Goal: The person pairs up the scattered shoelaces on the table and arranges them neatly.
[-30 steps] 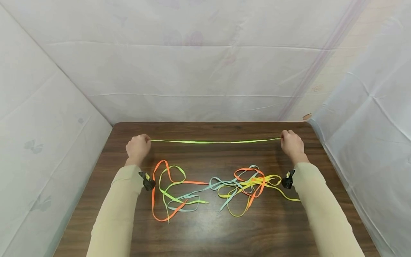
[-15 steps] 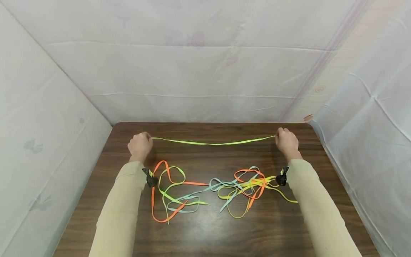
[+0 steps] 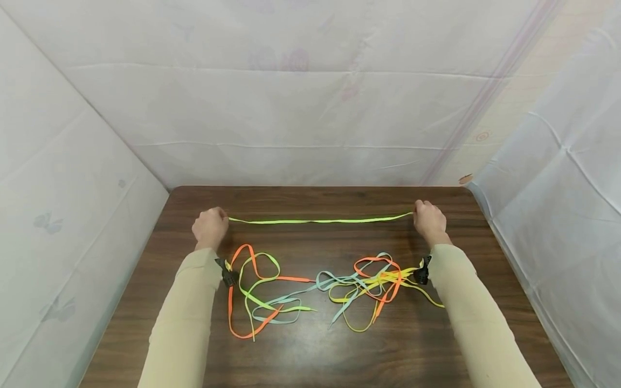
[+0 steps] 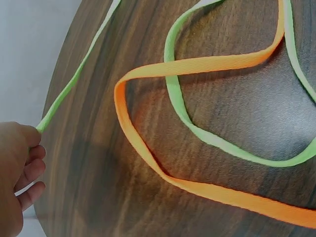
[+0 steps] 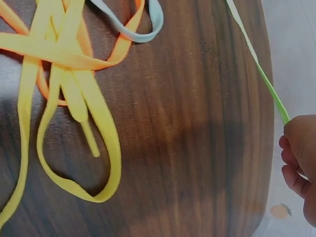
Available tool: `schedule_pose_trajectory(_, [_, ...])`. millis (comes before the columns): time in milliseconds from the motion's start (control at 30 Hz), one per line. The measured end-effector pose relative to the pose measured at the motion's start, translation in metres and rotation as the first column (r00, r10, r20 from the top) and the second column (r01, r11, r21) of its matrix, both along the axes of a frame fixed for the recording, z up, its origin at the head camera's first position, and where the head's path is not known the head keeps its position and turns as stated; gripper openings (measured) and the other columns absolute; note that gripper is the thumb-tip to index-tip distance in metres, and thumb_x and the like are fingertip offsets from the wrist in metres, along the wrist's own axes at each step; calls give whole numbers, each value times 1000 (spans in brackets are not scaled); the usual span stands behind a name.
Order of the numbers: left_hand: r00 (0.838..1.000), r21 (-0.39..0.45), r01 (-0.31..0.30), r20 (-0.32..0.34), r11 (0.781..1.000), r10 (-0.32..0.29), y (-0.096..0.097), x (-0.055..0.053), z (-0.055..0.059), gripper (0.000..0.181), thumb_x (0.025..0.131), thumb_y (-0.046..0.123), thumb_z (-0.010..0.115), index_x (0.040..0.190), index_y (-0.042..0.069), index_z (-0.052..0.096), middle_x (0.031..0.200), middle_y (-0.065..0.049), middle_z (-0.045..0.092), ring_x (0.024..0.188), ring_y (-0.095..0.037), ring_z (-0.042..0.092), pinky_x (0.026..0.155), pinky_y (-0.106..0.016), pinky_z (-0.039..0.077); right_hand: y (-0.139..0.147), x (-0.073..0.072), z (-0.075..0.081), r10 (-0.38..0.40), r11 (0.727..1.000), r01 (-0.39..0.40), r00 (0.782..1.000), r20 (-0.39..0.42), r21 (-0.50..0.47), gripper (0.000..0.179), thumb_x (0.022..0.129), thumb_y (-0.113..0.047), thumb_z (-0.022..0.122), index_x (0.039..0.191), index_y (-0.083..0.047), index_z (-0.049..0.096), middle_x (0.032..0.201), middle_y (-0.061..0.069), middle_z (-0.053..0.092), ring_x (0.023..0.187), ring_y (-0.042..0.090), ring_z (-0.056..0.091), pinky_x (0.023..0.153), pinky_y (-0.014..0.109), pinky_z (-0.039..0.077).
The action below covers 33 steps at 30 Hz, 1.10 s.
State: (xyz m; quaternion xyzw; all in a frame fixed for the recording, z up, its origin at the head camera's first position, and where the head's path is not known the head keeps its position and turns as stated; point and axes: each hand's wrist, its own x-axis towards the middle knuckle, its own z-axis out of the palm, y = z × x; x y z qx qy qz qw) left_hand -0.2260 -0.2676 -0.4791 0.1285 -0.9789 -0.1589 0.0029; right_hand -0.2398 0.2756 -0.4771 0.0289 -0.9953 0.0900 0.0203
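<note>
Head view: we record a yellow-green lace (image 3: 310,221) drawn across the far part of the desk (image 3: 310,361) between a left hand (image 3: 211,227) and a right hand (image 3: 429,220), roughly level with a slight sag; we cannot tell whether its middle touches the surface. Both grips are pinching: the left holds one side of this lace between thumb and forefinger, and the right does likewise at the opposite side. On the nearer side of the stretched lace we note two groups of loose laces. At left, an orange lace (image 3: 230,307) and a green lace (image 3: 260,300) lie in open loops; in the left wrist view the orange crosses over the green. A light blue lace (image 3: 336,318) runs from this group into the right one, where we see it tangled with a second orange lace (image 3: 380,310) and a yellow lace (image 5: 114,148). The right wrist view shows us the yellow bent into a loop with a tip inside it, and orange crossing on top. We log pale sleeves (image 3: 179,318) on both arms, a black device (image 3: 229,276) at each wrist, and white sheeting (image 3: 310,108) behind.
</note>
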Motion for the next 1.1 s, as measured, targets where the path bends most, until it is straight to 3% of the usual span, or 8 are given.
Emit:
schedule_pose_trajectory(333, [996, 95, -87, -1, 992, 88, 0, 12, -15, 24, 90, 19, 46, 99, 6, 65, 100, -19, 66, 82, -39, 63, 60, -48, 47, 1, 9, -16, -22, 1000, 23, 998, 62, -7, 14, 91, -8, 50, 101, 1, 54, 98, 22, 54, 85, 40, 58, 69, 51, 49])
schedule_pose_trajectory(533, [989, 155, -150, 41, 976, 145, 0, 15, -17, 28, 91, 22, 45, 108, 8, 63, 110, -17, 63, 94, -40, 60, 71, -50, 46, 2, 10, -21, -6, 1000, 7, 998, 68, -24, 15, 90, -5, 49, 103, 2, 54, 101, 24, 53, 87, 41, 57, 72, 51, 48])
schedule_pose_trajectory(733, [980, 231, -201, 56, 952, 193, 0, 20, -19, 30, 93, 20, 44, 112, 8, 63, 114, -18, 62, 97, -39, 60, 70, -48, 47, 5, 8, -23, 7, 1000, -4, 994, 106, -24, 18, 90, -2, 48, 106, 4, 53, 104, 26, 51, 89, 42, 55, 74, 51, 47])
schedule_pose_trajectory(967, [973, 271, -232, 62, 934, 224, -1, 24, -20, 31, 93, 17, 41, 114, 7, 61, 117, -20, 60, 98, -40, 59, 70, -48, 47, 8, 12, -23, 13, 1000, -12, 990, 140, -11, 13, 87, 3, 48, 100, 6, 49, 99, 27, 50, 87, 42, 54, 77, 51, 45])
schedule_pose_trajectory(1100, [972, 299, -228, 21, 927, 233, -1, 27, -19, 31, 90, 16, 43, 112, 5, 62, 116, -20, 60, 96, -40, 59, 72, -49, 47, 9, 15, -25, 15, 999, -9, 989, 148, -38, 13, 88, 3, 46, 100, 5, 52, 101, 27, 50, 88, 43, 54, 78, 51, 45])
